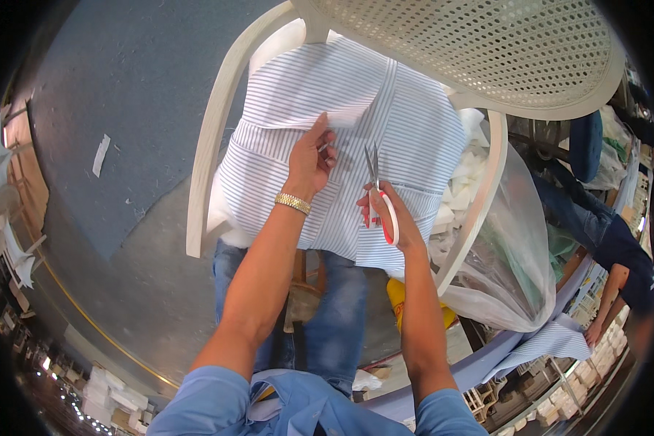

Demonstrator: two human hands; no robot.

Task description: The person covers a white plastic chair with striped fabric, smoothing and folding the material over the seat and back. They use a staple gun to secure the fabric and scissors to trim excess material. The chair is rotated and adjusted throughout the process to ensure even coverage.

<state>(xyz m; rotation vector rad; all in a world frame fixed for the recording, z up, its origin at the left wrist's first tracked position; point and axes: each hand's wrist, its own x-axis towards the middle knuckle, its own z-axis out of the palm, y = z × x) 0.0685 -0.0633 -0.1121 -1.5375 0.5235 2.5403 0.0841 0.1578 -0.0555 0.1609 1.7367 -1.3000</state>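
White fabric with thin blue-grey stripes (414,138) covers a padded seat in front of me, with seams and a folded flap across its middle. My right hand (396,218) grips scissors (373,171) with white and red handles; their blades point away from me, slightly parted, over the fabric. Left of them, my left hand (314,156) is at the flap's edge, one digit stretched onto it and the other fingers loosely curled and apart. I see nothing held in it. A gold bracelet (293,203) circles my left wrist.
The chair's pale wooden arms (214,145) curve along both sides; its cane back (487,51) rises at the far right. Clear plastic bags (505,254) with white stuffing lie right. Another person (618,251) touches striped fabric (538,349) there. A scrap (101,155) lies on the floor.
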